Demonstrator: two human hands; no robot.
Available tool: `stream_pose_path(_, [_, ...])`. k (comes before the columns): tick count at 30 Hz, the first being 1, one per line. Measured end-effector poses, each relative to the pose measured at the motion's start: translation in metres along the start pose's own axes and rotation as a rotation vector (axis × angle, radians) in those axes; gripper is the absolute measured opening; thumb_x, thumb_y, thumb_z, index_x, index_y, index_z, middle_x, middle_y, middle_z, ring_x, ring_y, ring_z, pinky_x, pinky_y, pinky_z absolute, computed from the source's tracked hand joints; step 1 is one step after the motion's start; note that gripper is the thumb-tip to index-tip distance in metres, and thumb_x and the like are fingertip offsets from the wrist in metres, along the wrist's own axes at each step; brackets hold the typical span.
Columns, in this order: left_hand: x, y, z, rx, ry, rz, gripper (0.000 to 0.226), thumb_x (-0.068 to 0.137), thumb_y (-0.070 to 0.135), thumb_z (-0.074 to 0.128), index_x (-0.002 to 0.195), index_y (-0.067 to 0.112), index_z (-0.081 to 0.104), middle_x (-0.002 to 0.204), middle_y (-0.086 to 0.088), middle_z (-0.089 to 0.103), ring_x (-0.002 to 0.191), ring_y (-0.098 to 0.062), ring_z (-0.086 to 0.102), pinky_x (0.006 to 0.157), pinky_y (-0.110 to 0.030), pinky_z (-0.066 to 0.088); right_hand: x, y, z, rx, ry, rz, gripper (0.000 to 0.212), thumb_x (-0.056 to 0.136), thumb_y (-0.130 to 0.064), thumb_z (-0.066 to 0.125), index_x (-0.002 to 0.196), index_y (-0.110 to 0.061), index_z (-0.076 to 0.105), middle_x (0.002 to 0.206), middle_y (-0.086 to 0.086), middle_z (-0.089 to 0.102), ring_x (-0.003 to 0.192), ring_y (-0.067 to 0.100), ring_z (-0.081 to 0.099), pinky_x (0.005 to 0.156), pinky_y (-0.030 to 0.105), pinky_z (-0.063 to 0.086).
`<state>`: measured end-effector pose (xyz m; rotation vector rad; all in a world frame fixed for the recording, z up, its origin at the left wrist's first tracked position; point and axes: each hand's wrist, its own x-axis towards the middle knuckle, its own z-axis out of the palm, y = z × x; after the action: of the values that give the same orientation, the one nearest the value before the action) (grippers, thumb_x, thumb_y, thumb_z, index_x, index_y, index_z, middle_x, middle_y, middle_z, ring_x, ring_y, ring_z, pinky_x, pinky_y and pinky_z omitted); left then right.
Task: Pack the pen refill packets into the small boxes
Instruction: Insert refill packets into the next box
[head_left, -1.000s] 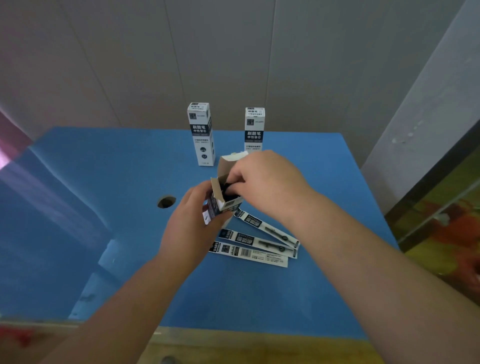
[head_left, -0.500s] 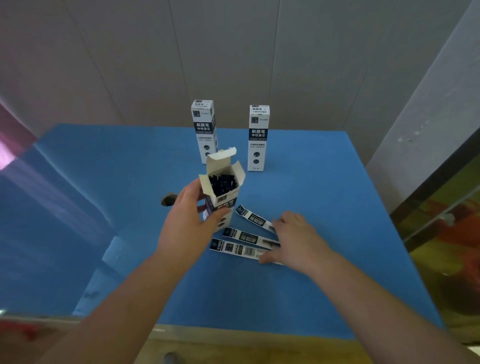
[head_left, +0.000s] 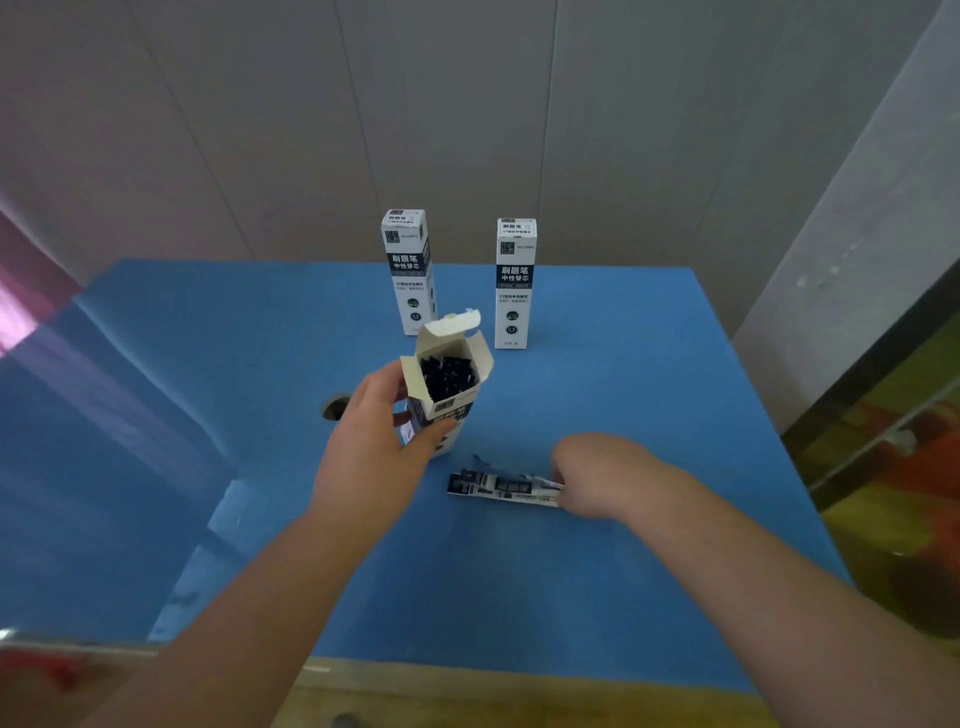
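My left hand (head_left: 371, 457) holds an open small white box (head_left: 448, 387) upright above the blue table, its flaps spread and dark refill ends showing inside. To its right, my right hand (head_left: 597, 475) is closed around the end of a bunch of flat black-and-white refill packets (head_left: 498, 487) that lie gathered on the table. The packets look blurred and their right ends are hidden under my fingers. Two closed tall boxes stand at the back, one on the left (head_left: 410, 273) and one on the right (head_left: 514, 283).
The blue table (head_left: 623, 395) has a round hole (head_left: 332, 408) just left of my left hand. A wall rises right behind the table. A yellow edge strip (head_left: 493, 688) runs along the near side. The table's right edge drops off beside a dark frame.
My right hand left the open box's mouth, dropped to the loose packets and swept them together into one bunch. The left hand kept holding the box, now fully uncovered.
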<state>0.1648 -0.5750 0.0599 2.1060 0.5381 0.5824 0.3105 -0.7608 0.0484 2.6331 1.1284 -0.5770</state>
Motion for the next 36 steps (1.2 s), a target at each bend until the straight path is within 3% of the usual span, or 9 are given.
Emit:
stream_pose_path(3, [0.002,0.002,-0.003,-0.009,0.008,0.009,0.057,0.087,0.035,0.078,0.112,0.074,0.044,0.121,0.042,0.053,0.106,0.014,0.060,0.087,-0.029,0.053,0.000,0.002,-0.005,0.008,0.005,-0.001,0.006,0.087,-0.015,0.062,0.090,-0.014,0.066,0.079,0.001,0.059,0.077,0.026,0.057,0.059,0.027,0.040])
stream_pose_path(5, [0.002,0.003,-0.003,-0.003,-0.003,0.005,0.058,0.088,0.034,0.078,0.113,0.074,0.044,0.122,0.040,0.054,0.107,0.012,0.061,0.088,-0.028,0.053,0.001,0.003,-0.006,0.015,-0.003,-0.017,0.013,0.086,-0.020,0.068,0.098,-0.013,0.070,0.090,0.004,0.066,0.080,0.025,0.059,0.058,0.027,0.040])
stream_pose_path(8, [0.001,0.003,-0.002,0.002,-0.003,-0.004,0.059,0.088,0.034,0.078,0.111,0.076,0.043,0.121,0.041,0.054,0.107,0.010,0.062,0.084,-0.026,0.052,0.001,0.003,-0.007,0.013,-0.040,-0.036,0.014,0.084,-0.024,0.073,0.084,-0.013,0.064,0.074,0.001,0.057,0.071,0.023,0.057,0.048,0.025,0.033])
stream_pose_path(11, [0.000,0.001,-0.001,0.005,-0.001,-0.004,0.058,0.087,0.037,0.076,0.111,0.076,0.042,0.121,0.039,0.055,0.107,0.008,0.063,0.083,-0.024,0.051,0.000,0.003,-0.007,0.006,-0.055,-0.029,0.028,0.084,-0.020,0.073,0.068,-0.016,0.051,0.064,-0.001,0.049,0.059,0.018,0.049,0.045,0.025,0.030])
stream_pose_path(14, [0.001,0.002,0.000,0.007,0.001,-0.008,0.058,0.088,0.037,0.076,0.112,0.077,0.042,0.122,0.041,0.053,0.108,0.005,0.063,0.085,-0.027,0.053,-0.001,0.002,-0.008,0.002,-0.067,-0.028,0.027,0.085,-0.017,0.070,0.067,-0.015,0.050,0.064,-0.001,0.047,0.060,0.019,0.048,0.046,0.025,0.032])
stream_pose_path(19, [0.001,0.001,0.001,0.012,-0.001,0.001,0.057,0.088,0.039,0.074,0.115,0.076,0.042,0.124,0.044,0.051,0.109,0.011,0.061,0.089,-0.033,0.056,-0.007,-0.004,-0.008,-0.043,-0.063,-0.042,0.008,0.085,-0.011,0.063,0.078,-0.014,0.060,0.067,0.000,0.048,0.059,0.019,0.049,0.046,0.024,0.032])
stream_pose_path(27, [0.002,-0.001,0.001,0.005,0.003,-0.001,0.061,0.088,0.036,0.074,0.114,0.078,0.040,0.127,0.037,0.053,0.110,0.003,0.063,0.093,-0.040,0.057,-0.016,-0.005,-0.001,0.002,-0.067,-0.031,0.027,0.078,-0.009,0.065,0.062,-0.015,0.043,0.062,0.001,0.042,0.049,0.015,0.040,0.042,0.024,0.031])
stream_pose_path(33, [0.002,-0.001,0.000,0.010,-0.011,-0.011,0.056,0.087,0.044,0.071,0.113,0.080,0.038,0.126,0.037,0.054,0.110,0.006,0.062,0.089,-0.033,0.055,-0.023,0.007,-0.016,0.221,-0.039,-0.016,0.028,0.081,-0.025,0.065,0.064,-0.015,0.045,0.061,0.001,0.046,0.049,0.017,0.043,0.044,0.025,0.030])
stream_pose_path(36, [0.003,0.000,-0.001,0.015,-0.012,-0.013,0.058,0.087,0.043,0.072,0.112,0.082,0.036,0.122,0.043,0.051,0.109,0.008,0.061,0.085,-0.028,0.052,-0.030,0.017,-0.030,0.420,-0.009,0.000,0.028,0.079,-0.040,0.072,0.070,-0.016,0.060,0.067,0.000,0.062,0.058,0.018,0.059,0.050,0.029,0.044])
